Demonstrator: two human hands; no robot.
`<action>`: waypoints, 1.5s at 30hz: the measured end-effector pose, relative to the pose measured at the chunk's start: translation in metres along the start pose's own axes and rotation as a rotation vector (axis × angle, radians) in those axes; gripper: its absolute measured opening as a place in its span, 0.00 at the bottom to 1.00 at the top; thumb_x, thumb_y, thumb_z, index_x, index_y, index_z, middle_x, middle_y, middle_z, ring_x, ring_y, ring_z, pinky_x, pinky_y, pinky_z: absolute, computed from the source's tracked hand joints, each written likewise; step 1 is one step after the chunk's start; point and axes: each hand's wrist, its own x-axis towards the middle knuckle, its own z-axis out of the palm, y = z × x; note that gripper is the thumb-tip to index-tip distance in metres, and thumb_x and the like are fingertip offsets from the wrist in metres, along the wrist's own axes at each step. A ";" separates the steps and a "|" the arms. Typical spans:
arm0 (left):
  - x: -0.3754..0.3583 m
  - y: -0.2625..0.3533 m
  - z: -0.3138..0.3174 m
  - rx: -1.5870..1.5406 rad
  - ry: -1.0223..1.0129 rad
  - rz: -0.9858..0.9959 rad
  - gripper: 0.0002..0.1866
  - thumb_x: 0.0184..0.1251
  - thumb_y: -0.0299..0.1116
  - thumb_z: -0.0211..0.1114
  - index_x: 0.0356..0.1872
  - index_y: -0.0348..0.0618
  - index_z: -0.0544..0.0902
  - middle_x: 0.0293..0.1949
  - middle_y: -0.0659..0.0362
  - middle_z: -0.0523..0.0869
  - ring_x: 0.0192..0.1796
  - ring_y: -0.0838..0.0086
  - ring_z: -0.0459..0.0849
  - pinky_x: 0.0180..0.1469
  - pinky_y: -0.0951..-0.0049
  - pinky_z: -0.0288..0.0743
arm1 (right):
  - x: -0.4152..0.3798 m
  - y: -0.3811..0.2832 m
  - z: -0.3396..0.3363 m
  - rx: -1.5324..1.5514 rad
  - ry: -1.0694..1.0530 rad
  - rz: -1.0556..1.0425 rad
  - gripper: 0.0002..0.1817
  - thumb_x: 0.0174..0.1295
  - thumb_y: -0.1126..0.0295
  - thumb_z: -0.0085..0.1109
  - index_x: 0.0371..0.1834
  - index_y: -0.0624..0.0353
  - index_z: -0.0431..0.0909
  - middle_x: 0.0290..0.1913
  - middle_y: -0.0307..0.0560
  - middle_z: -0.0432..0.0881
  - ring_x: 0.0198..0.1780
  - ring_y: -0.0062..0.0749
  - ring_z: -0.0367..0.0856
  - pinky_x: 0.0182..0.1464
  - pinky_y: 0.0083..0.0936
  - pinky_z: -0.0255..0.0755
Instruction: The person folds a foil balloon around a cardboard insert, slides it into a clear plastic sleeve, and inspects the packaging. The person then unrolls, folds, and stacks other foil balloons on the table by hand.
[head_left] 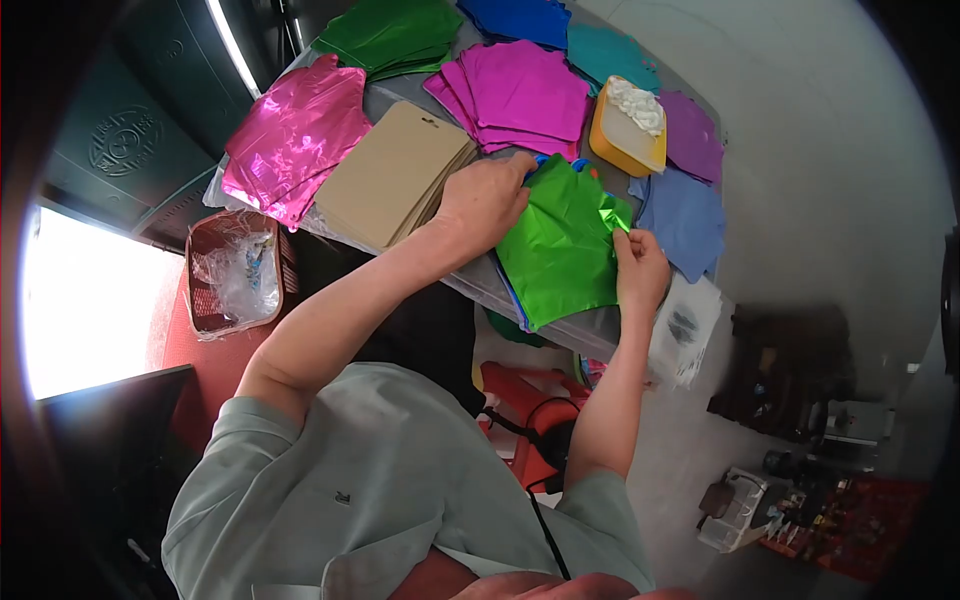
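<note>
A bright green foil sheet (560, 250) lies spread at the table's near edge, over something blue that peeks out along its left and top. My left hand (485, 200) rests at its upper left corner, fingers closed on that edge. At the right edge my right hand (642, 268) pinches the sheet, where the foil is creased and shiny. Left of my left hand is a stack of tan cards (400, 175). Above the green sheet lie magenta sheets (525, 90) and a yellow tub (628, 135) with white material in it.
Shiny pink sheets (298, 140), dark green sheets (395, 35), teal sheets (608, 52), purple sheets (692, 135) and light blue sheets (683, 220) lie around the grey table. A brown basket (205, 310) with clear plastic stands at the left, beyond the table edge.
</note>
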 end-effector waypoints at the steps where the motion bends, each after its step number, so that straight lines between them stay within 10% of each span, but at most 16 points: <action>1: 0.000 -0.002 0.003 0.044 0.028 0.024 0.16 0.77 0.34 0.71 0.62 0.46 0.85 0.38 0.48 0.92 0.44 0.47 0.93 0.48 0.48 0.85 | -0.002 -0.003 0.003 -0.095 0.050 -0.021 0.14 0.77 0.60 0.76 0.44 0.61 0.90 0.30 0.36 0.88 0.31 0.21 0.81 0.38 0.27 0.73; 5: -0.002 -0.010 0.007 0.150 0.065 0.086 0.17 0.77 0.34 0.71 0.63 0.46 0.84 0.44 0.49 0.93 0.50 0.49 0.93 0.51 0.47 0.85 | -0.003 -0.005 0.007 -0.120 0.079 -0.059 0.14 0.73 0.57 0.77 0.45 0.58 0.91 0.31 0.45 0.90 0.32 0.40 0.87 0.40 0.39 0.77; 12: -0.013 -0.004 -0.009 0.255 -0.011 0.097 0.23 0.75 0.39 0.74 0.66 0.41 0.83 0.58 0.50 0.89 0.61 0.51 0.88 0.61 0.50 0.84 | -0.005 -0.016 0.009 -0.304 0.114 -0.127 0.15 0.73 0.57 0.76 0.51 0.57 0.93 0.40 0.46 0.91 0.42 0.43 0.90 0.46 0.40 0.80; 19: -0.044 -0.012 -0.021 0.217 -0.184 0.280 0.58 0.58 0.61 0.86 0.84 0.39 0.72 0.82 0.40 0.72 0.84 0.40 0.70 0.87 0.41 0.63 | -0.015 -0.014 -0.006 -0.373 0.135 -0.163 0.17 0.77 0.56 0.71 0.57 0.56 0.94 0.48 0.49 0.92 0.49 0.48 0.91 0.54 0.42 0.81; 45: -0.056 -0.006 -0.010 0.258 -0.183 0.317 0.67 0.56 0.75 0.81 0.85 0.30 0.68 0.84 0.33 0.67 0.89 0.37 0.61 0.90 0.37 0.54 | -0.011 0.006 -0.036 -0.206 -0.111 -0.050 0.19 0.81 0.58 0.66 0.60 0.61 0.94 0.46 0.49 0.95 0.47 0.33 0.91 0.53 0.30 0.80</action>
